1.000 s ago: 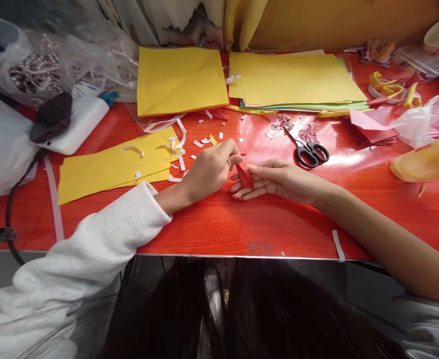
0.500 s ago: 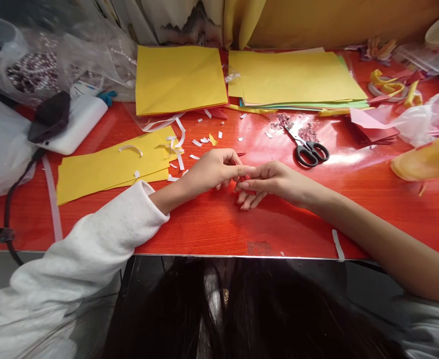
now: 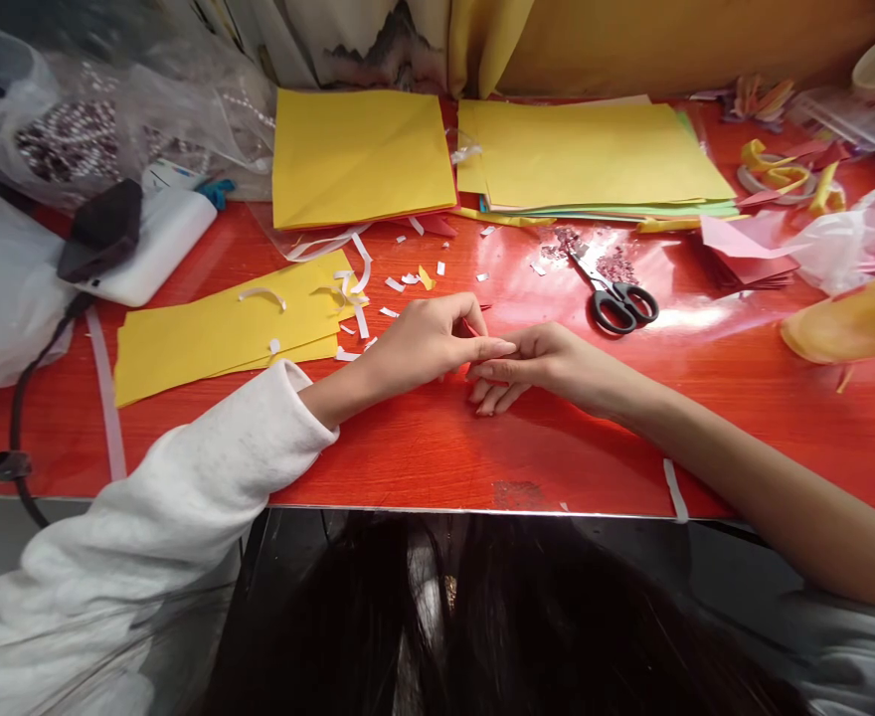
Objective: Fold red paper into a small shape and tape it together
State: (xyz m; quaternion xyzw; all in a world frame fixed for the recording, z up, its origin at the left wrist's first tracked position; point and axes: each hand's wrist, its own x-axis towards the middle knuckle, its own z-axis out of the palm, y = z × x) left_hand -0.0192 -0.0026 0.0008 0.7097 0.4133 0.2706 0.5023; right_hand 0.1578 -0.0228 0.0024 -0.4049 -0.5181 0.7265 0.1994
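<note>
Over the middle of the red table [image 3: 408,447], my left hand [image 3: 441,338] and my right hand [image 3: 531,366] meet at the fingertips. Both are closed in a pinch around a small red piece [image 3: 471,327], mostly hidden by the fingers; a bit of red shows under my left index finger. Small white paper scraps [image 3: 395,284] lie just beyond my left hand. Yellow paper strips [image 3: 221,328] rest left of it, with white curls on top. Black-handled scissors [image 3: 612,306] lie partly open beyond my right hand.
Yellow sheets [image 3: 363,159] and a second paper stack [image 3: 579,154] line the back. Plastic bags [image 3: 5,278] and a white device [image 3: 154,249] with a cable stand at left. Pink paper [image 3: 751,244], tape rolls [image 3: 777,179] and a yellow rounded object [image 3: 847,323] are at right.
My left thumb has slid slightly right over my right fingertips, and my left index finger is more bent. The right fingers have drawn in a little.
</note>
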